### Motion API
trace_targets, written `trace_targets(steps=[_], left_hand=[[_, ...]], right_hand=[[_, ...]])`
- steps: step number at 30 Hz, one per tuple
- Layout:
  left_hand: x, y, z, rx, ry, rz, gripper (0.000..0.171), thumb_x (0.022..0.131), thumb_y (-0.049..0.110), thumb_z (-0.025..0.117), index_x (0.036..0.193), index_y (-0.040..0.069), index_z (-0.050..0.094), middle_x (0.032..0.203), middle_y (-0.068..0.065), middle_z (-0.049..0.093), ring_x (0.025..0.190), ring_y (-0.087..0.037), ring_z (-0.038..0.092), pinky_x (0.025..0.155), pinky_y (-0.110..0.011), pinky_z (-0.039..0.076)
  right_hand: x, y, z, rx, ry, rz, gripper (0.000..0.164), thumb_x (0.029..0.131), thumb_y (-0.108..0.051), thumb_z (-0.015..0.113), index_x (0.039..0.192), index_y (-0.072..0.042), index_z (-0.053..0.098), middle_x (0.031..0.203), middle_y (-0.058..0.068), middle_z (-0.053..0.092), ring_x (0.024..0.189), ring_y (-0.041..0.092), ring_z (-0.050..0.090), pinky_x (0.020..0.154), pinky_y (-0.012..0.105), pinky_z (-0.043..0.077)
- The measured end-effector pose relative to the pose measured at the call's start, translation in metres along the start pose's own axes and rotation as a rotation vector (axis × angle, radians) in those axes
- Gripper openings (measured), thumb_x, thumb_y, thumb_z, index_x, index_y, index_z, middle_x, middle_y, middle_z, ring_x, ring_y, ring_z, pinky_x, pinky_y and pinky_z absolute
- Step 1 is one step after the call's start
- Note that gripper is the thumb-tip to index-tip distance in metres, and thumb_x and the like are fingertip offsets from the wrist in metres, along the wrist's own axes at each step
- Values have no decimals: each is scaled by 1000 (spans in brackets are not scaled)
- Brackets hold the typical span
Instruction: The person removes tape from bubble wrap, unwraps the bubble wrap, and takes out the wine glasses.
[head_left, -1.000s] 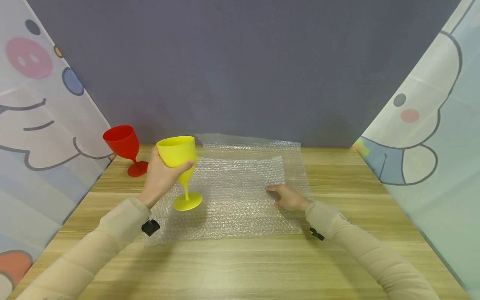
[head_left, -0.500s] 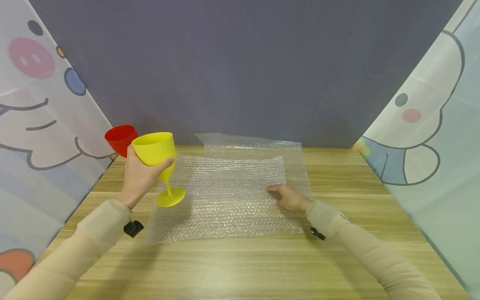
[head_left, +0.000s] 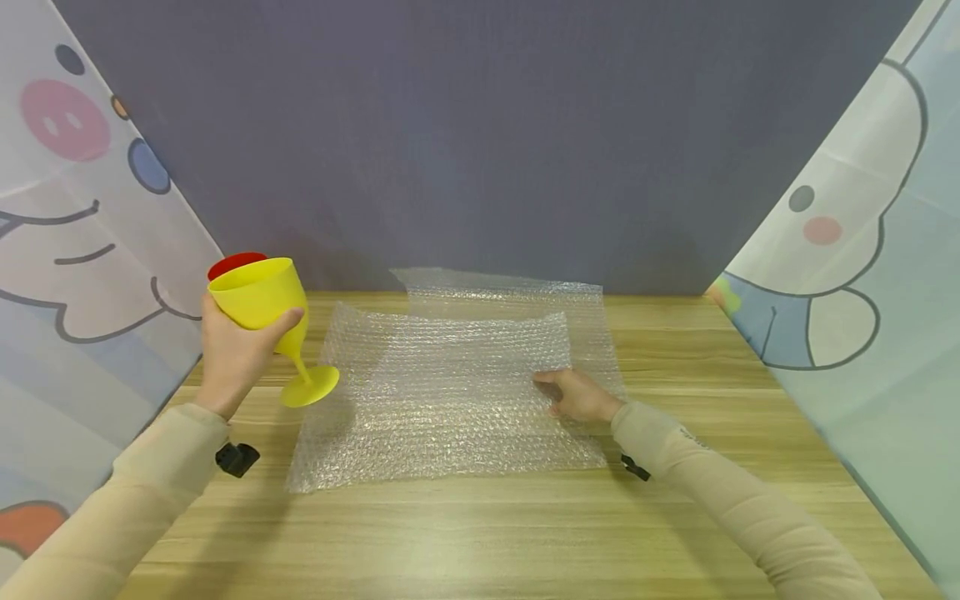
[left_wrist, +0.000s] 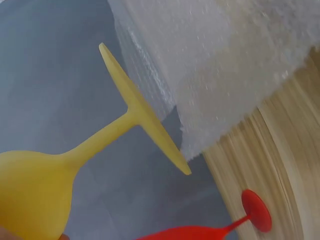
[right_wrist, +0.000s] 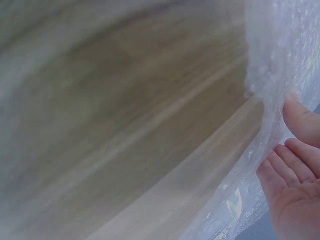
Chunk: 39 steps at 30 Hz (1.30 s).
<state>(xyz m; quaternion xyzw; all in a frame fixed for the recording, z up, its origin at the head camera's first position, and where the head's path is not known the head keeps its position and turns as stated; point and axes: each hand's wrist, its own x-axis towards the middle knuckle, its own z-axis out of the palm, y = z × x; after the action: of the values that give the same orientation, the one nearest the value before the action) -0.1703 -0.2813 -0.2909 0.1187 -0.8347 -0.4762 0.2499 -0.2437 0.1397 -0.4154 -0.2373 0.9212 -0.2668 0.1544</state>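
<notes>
A yellow plastic goblet (head_left: 264,293) is gripped by its bowl in my left hand (head_left: 234,357), raised over the left part of the table with its foot tipped toward the right. Behind it stands a red goblet (head_left: 234,263), mostly hidden; its foot (left_wrist: 257,210) shows on the wood in the left wrist view. A sheet of bubble wrap (head_left: 442,392) lies spread across the table. My right hand (head_left: 581,397) rests on its right side, index finger reaching left. In the right wrist view the thumb (right_wrist: 303,120) and bent fingers (right_wrist: 287,167) lie against the wrap, with a gap between them.
A second layer of clear wrap (head_left: 510,292) shows behind, reaching up against the dark grey back wall (head_left: 480,150). Cartoon-printed cloth panels (head_left: 832,275) flank the wooden table (head_left: 465,542) on both sides.
My left hand has carried the yellow goblet leftward, off the bubble wrap's middle and in front of the red goblet, tilting it more. The right hand has stayed in place.
</notes>
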Motion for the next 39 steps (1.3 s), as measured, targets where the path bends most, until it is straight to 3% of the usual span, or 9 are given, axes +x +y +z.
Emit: trace_targets(steps=[9, 16, 27, 34, 39], left_hand=[[9, -15, -20, -18, 35, -106, 82, 76, 33, 72, 136, 25, 16, 105, 19, 34, 93, -3, 40, 76, -15, 40], [12, -30, -34, 9, 26, -198, 87, 77, 39, 70, 138, 27, 9, 107, 21, 29, 95, -1, 37, 78, -16, 38], [12, -47, -42, -10, 75, -244, 89, 76, 34, 72, 136, 32, 7, 120, 20, 27, 100, 0, 35, 86, -15, 34], [14, -64, -45, 15, 93, -264, 93, 75, 38, 72, 137, 35, 3, 122, 20, 24, 102, -1, 33, 98, -28, 31], [15, -74, -44, 28, 113, -265, 93, 75, 38, 72, 137, 36, 4, 122, 20, 25, 102, -2, 33, 98, -29, 31]], right_hand=[[0, -1, 0, 5, -1, 11, 68, 70, 2, 70, 133, -4, 45, 138, 14, 44, 131, 34, 35, 109, 47, 27], [-1, -1, -1, 5, 1, 11, 68, 70, 2, 70, 133, -4, 45, 138, 14, 44, 131, 35, 35, 109, 47, 27], [-1, -1, 0, 20, 0, 11, 67, 72, 3, 69, 134, -4, 45, 138, 14, 44, 130, 35, 36, 109, 47, 27], [-1, -2, 1, 33, 4, 9, 67, 71, 4, 69, 133, -3, 45, 138, 14, 44, 130, 35, 36, 109, 46, 28], [-1, -2, 0, 30, 1, 13, 67, 71, 3, 69, 133, -3, 45, 139, 15, 44, 131, 35, 35, 109, 46, 27]])
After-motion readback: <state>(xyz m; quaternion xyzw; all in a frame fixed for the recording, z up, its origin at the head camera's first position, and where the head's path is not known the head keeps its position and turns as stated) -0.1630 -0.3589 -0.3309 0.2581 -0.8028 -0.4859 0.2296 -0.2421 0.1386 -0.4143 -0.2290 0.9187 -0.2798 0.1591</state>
